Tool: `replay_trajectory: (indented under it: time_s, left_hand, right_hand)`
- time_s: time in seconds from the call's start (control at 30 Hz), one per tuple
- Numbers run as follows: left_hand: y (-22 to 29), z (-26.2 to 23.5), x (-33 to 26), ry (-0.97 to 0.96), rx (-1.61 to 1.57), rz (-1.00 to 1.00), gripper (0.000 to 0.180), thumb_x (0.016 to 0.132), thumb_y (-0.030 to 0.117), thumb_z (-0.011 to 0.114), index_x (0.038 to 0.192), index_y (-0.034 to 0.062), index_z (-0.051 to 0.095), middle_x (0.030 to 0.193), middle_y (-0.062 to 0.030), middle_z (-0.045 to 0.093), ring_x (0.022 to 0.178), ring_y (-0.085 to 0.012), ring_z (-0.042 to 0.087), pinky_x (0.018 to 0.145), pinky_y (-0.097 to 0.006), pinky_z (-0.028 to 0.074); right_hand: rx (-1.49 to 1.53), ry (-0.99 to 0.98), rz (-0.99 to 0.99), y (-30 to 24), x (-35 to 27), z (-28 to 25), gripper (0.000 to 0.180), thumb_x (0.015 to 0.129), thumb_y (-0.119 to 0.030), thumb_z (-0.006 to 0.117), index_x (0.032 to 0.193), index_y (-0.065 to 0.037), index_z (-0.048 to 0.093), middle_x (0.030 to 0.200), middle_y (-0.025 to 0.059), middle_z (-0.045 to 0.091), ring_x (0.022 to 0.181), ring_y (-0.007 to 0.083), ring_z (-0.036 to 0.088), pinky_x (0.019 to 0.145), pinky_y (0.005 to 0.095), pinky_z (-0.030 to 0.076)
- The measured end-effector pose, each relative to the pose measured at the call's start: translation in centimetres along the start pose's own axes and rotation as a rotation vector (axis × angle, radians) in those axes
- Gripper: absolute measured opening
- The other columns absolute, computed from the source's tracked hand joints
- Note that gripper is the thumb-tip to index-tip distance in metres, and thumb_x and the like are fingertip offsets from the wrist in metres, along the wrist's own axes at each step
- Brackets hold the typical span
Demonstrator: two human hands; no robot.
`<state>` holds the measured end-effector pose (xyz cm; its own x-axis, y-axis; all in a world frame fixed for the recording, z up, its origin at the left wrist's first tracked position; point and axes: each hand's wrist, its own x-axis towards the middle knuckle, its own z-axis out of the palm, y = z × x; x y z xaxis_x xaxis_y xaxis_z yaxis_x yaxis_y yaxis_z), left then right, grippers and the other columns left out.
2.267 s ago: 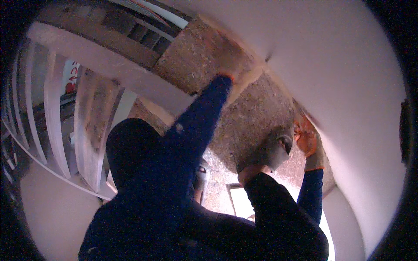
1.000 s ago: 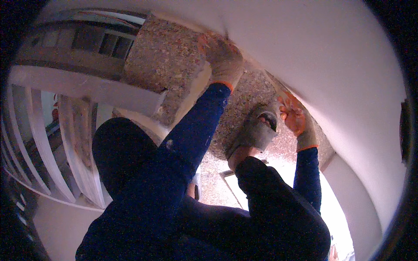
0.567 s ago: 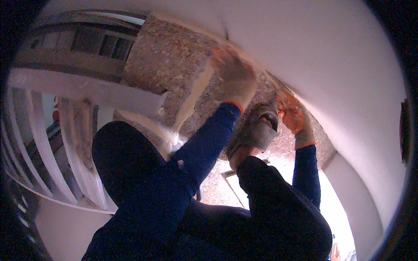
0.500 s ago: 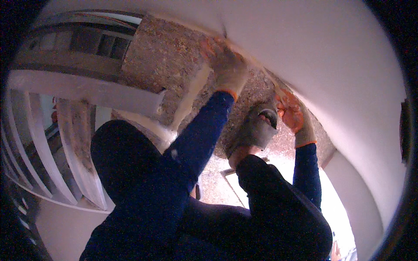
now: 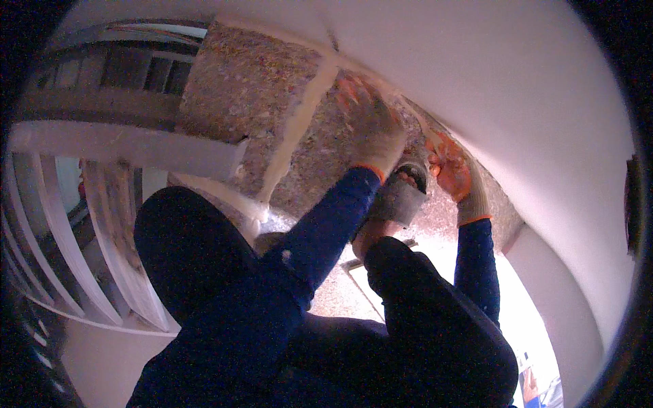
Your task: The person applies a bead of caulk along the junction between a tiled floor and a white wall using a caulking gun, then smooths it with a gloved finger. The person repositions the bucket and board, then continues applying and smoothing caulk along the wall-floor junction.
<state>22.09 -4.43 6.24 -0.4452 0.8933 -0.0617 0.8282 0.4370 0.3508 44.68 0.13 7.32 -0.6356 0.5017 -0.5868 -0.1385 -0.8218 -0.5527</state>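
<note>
Gripping, head view: the right hand (image 5: 373, 234), bare and coming out of a dark sleeve from the lower edge, is closed around the bottom of the grey cup (image 5: 398, 198). It appears to be the wearer's own hand.
Left hand, head view: not in the picture, so I cannot tell its state.
Cup position: held up close under the chipboard panel (image 5: 238, 88), between a co-worker's two gloved hands, mouth tilted toward the board.
Co-worker's hands: the white-gloved hand (image 5: 371, 129) presses on the board beside the white filler seam (image 5: 299, 129). The orange-gloved hand (image 5: 450, 168) is at the cup's rim, where the board meets the white curved surface (image 5: 517, 88).
Risk, spill: the cup is tilted overhead, and a further tip would probably drop its contents onto the sleeves or the dark head (image 5: 183, 251) below.
Risk, knock: three hands crowd one spot, so a blue sleeve swinging back could jolt the cup out of the bare hand.
Risk, smear: the seam looks fresh, and a brushing glove or cup rim could drag it.
Risk, sight: the cup's contents are hidden, so the fill level cannot be judged.
</note>
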Motion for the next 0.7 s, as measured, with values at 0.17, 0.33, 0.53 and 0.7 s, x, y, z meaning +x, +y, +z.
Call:
replay_trajectory:
  time_s: [0.17,0.33,0.53,0.7]
  left_hand:
    - [3.2,0.1,1.6,-0.345,0.029,0.046,0.068,0.101,0.028,0.04,0.151,-0.016,0.028,0.159,-0.0387,0.022,0.148,-0.0589,0.012,0.118,-0.072,0.002]
    - [4.8,0.4,-2.4,-0.1,-0.012,0.027,0.061,0.1,0.033,0.045,0.146,-0.0065,0.043,0.157,-0.0292,0.035,0.148,-0.0506,0.023,0.121,-0.064,0.011]
    - [-0.4,-0.4,-2.7,-0.265,-0.544,-0.096,0.046,0.1,0.035,0.053,0.133,0.0029,0.055,0.137,-0.0194,0.058,0.121,-0.0337,0.057,0.097,-0.049,0.047]
    - [-0.7,-1.2,-1.3,-0.864,-1.488,-0.68,0.044,0.096,0.039,0.067,0.126,0.0082,0.061,0.119,-0.0119,0.067,0.105,-0.0229,0.066,0.086,-0.037,0.056]
  right_hand:
    - [0.085,0.099,0.05,-0.3,0.1,-0.4,0.065,0.096,-0.033,0.067,0.152,-0.011,0.043,0.128,0.0066,0.06,0.091,0.015,0.055,0.071,0.0252,0.049]
    - [-0.203,0.116,0.0,-0.4,0.9,-0.2,0.068,0.095,-0.03,0.069,0.154,-0.009,0.041,0.131,0.0073,0.06,0.093,0.0158,0.057,0.073,0.0257,0.05]
    - [0.01,-0.007,0.023,-1.5,1.1,2.4,0.077,0.095,-0.034,0.07,0.157,-0.006,0.034,0.138,0.0144,0.057,0.098,0.0193,0.062,0.081,0.0315,0.052]
    - [-0.146,-0.163,-0.048,-2.5,1.3,5.2,0.093,0.089,-0.044,0.075,0.157,0.0,0.03,0.147,0.0203,0.051,0.118,0.0295,0.064,0.1,0.0399,0.051]
